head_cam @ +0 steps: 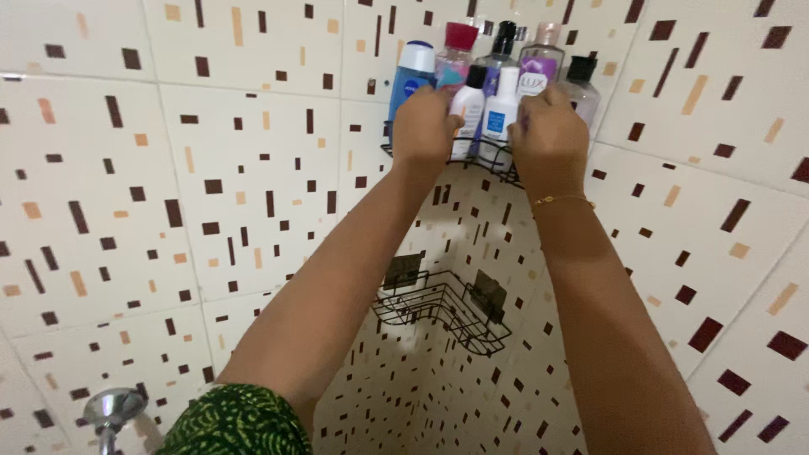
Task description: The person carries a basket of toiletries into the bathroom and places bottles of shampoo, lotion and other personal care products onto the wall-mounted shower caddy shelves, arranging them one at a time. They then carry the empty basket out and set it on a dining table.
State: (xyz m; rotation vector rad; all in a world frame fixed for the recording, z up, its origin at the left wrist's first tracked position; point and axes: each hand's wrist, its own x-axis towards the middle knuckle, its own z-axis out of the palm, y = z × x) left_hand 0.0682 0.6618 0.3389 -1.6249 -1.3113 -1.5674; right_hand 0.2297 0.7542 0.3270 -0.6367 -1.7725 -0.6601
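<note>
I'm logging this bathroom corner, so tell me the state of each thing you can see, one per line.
Upper corner rack: mounted, full of bottles.
Lower corner rack: mounted, empty.
Blue bottle: upright, capped.
Red-capped bottle: upright, capped.
Two white bottles: upright, at the front of the rack.
Left hand: closed at the upper rack's front.
Right hand: closed at the upper rack's front.
Tap: no water visible.

Soft, even light is filling the frame, brightest at the upper left; faint shadows are gathering in the corner at centre, and edges are bending slightly.
</note>
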